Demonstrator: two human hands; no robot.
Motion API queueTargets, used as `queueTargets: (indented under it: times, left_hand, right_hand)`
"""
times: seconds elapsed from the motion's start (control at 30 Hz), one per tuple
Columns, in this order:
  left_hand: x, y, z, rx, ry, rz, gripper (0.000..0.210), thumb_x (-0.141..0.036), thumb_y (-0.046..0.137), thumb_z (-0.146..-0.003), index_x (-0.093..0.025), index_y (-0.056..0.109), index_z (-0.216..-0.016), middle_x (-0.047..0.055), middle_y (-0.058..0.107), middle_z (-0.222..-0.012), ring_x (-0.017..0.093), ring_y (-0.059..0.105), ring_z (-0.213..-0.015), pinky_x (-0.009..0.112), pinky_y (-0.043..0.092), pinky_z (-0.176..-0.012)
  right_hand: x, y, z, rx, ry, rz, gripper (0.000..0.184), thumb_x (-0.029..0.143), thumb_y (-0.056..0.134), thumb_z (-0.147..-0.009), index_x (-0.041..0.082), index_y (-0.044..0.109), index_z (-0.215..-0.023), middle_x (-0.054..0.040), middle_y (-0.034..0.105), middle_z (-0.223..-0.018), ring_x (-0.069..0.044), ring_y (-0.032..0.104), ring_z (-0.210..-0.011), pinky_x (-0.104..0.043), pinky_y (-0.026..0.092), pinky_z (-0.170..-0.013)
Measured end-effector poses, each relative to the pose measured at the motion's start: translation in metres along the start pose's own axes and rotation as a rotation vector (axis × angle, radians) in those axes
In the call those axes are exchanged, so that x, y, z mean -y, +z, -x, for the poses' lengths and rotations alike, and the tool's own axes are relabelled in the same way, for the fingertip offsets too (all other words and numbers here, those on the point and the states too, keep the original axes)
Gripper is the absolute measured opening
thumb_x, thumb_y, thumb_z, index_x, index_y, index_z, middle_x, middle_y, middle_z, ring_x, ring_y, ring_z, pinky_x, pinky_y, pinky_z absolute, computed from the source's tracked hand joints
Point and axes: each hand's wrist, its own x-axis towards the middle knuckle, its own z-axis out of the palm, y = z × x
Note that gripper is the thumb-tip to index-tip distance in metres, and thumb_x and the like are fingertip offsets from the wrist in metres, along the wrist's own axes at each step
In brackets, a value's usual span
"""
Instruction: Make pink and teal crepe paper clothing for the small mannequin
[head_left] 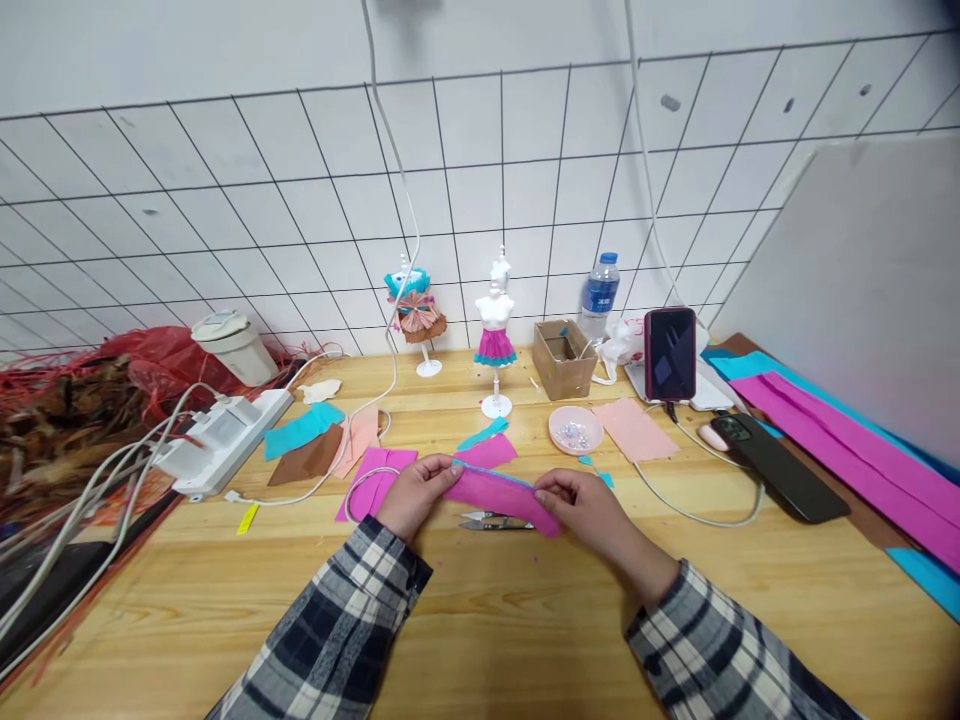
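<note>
A magenta strip of crepe paper [495, 492] with a blue upper edge is stretched between my two hands above the table. My left hand [415, 492] pinches its left end, fingers closed. Near the right end, my right hand [589, 508] grips the blue edge between thumb and fingers, and the magenta end hangs free below. Partly hidden under the strip lie small thread snips [495, 522]. Behind it stands a white mini dress form [495, 312] wearing a magenta skirt with a blue hem. Magenta [487, 452] and blue paper scraps [484, 433] lie just beyond my hands.
A second dressed form [421, 320], a cardboard box [564, 375] and a water bottle [600, 295] stand along the wall. A pink bowl of beads [576, 432] sits right of centre. Phones [780, 468] and paper strips lie right; a power strip [225, 445] with cables lies left.
</note>
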Motion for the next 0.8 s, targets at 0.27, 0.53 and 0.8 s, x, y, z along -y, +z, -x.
queueTargets:
  times: [0.27, 0.53, 0.8]
  left_hand:
    - [0.0004, -0.0009, 0.0014, -0.011, 0.017, -0.033, 0.031, -0.042, 0.081, -0.061, -0.017, 0.071, -0.075, -0.002, 0.066, -0.070, 0.012, 0.055, -0.064, 0.024, 0.042, -0.066]
    - [-0.0011, -0.0001, 0.0032, -0.020, 0.032, -0.065, 0.028, -0.041, 0.080, -0.063, -0.017, 0.071, -0.073, -0.002, 0.066, -0.068, 0.012, 0.054, -0.062, 0.024, 0.042, -0.065]
    - [-0.0005, -0.0015, 0.0038, -0.075, 0.096, -0.050, 0.031, -0.042, 0.083, -0.058, -0.018, 0.072, -0.074, 0.000, 0.068, -0.074, 0.014, 0.057, -0.071, 0.025, 0.043, -0.072]
  right_hand:
    - [0.0023, -0.0036, -0.0004, -0.079, -0.046, 0.101, 0.021, 0.035, 0.059, -0.078, 0.019, 0.071, -0.082, -0.0016, 0.063, -0.070, -0.014, 0.048, -0.061, -0.026, 0.035, -0.057]
    - [-0.0026, -0.0025, 0.0002, -0.037, 0.004, 0.016, 0.024, 0.038, 0.056, -0.079, 0.018, 0.070, -0.083, -0.0005, 0.060, -0.066, -0.014, 0.049, -0.060, -0.026, 0.037, -0.056]
    - [0.0031, -0.0094, 0.0024, -0.211, -0.090, 0.087, 0.025, 0.038, 0.057, -0.080, 0.020, 0.073, -0.088, -0.0037, 0.067, -0.076, -0.016, 0.053, -0.064, -0.028, 0.040, -0.061]
